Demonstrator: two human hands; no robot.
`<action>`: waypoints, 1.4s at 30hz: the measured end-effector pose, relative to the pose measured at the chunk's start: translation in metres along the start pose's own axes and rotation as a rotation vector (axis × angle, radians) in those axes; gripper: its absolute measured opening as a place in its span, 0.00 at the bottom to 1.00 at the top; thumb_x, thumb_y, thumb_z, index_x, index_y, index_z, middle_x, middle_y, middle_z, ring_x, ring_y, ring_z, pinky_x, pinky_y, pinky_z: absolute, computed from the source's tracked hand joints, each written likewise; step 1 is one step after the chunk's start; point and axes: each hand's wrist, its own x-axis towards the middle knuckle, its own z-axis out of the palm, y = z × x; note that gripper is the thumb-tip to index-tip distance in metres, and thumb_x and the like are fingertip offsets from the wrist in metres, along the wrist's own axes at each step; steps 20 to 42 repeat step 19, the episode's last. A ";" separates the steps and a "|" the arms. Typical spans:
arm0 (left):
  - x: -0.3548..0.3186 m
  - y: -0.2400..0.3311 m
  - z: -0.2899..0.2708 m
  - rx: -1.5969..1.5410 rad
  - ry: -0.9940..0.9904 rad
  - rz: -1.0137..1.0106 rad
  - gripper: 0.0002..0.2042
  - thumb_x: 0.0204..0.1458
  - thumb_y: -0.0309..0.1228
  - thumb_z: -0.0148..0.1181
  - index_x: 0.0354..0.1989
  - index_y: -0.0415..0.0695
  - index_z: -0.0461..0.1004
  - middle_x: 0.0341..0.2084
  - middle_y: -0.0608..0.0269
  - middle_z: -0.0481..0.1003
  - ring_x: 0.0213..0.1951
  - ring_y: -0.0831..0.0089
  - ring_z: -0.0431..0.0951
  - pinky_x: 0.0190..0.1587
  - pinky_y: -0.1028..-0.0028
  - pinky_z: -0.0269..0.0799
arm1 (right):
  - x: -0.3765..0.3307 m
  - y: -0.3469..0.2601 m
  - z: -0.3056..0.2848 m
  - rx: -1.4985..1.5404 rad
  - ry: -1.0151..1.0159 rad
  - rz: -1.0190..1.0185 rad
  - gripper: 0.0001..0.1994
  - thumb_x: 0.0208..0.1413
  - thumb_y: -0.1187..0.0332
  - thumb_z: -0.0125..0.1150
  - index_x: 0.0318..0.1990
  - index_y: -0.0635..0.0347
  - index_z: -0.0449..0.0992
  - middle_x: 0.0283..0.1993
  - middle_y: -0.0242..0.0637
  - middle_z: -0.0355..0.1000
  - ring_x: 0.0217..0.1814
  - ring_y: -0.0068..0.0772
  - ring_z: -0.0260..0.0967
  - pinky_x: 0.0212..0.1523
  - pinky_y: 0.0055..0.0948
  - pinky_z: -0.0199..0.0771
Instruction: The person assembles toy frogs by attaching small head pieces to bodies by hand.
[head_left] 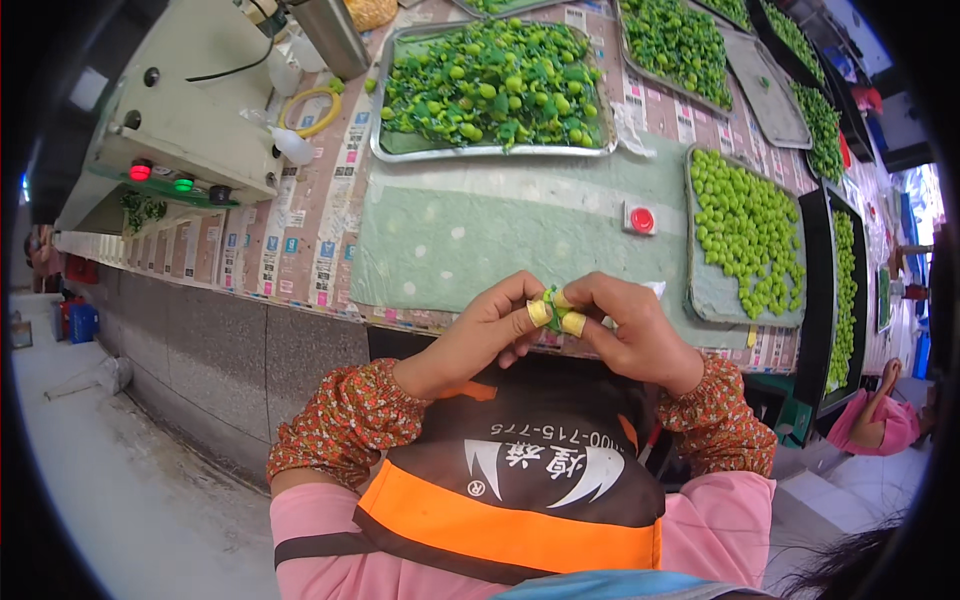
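the left hand point(490, 335) and the right hand point(625, 330) meet in front of the person's chest, just at the near edge of the work table point(300, 240). both hands are closed in a pinch on one small green piece point(551, 297), which sits between the thumbs and first fingers. some fingertips point(572, 323) on both hands are wrapped in yellow tape. the green piece is mostly hidden by the fingers, so its exact shape cannot be told. both forearms wear floral sleeve covers point(350, 420) over pink sleeves, and an orange and dark apron point(520, 490) covers the chest below the hands.

beyond the hands a pale green mat point(470, 235) lies on the table. at the far side of the mat stands a metal tray point(385, 140) full of green round pods with leafy parts point(495, 80). on the right side of the mat a second tray point(700, 290) holds plain green round seeds point(745, 230), without leaves. between these two trays, on the mat, is a small white box with a red button point(641, 218). more trays of green pods point(680, 40) stand further away at the upper right.

on the left of the table is a cream machine box point(190, 110) with a red and a green light, and near it lie a yellow ring point(310, 110) and a white bottle point(290, 145). at the far right edge another person in pink point(885, 420) is partly seen.
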 end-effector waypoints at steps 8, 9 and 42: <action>-0.023 0.021 -0.024 -0.006 0.317 0.137 0.09 0.71 0.38 0.52 0.51 0.49 0.71 0.32 0.75 0.70 0.28 0.89 0.68 0.26 0.86 0.63 | 0.133 0.014 -0.061 -0.052 0.264 -0.001 0.09 0.64 0.75 0.59 0.50 0.63 0.70 0.38 0.29 0.71 0.35 0.16 0.69 0.30 0.19 0.71; -0.026 0.022 -0.028 0.029 0.310 0.138 0.08 0.71 0.38 0.52 0.51 0.49 0.72 0.32 0.76 0.70 0.28 0.90 0.67 0.27 0.87 0.63 | 0.154 0.022 -0.069 -0.126 0.319 -0.010 0.09 0.64 0.76 0.58 0.49 0.64 0.70 0.37 0.29 0.71 0.35 0.16 0.69 0.31 0.20 0.71; -0.090 0.030 -0.075 0.116 0.625 0.195 0.07 0.69 0.35 0.53 0.50 0.49 0.72 0.33 0.74 0.72 0.29 0.89 0.68 0.28 0.86 0.65 | 0.235 0.076 -0.088 -0.560 0.343 0.114 0.20 0.60 0.71 0.62 0.59 0.59 0.72 0.33 0.42 0.77 0.35 0.40 0.77 0.42 0.41 0.77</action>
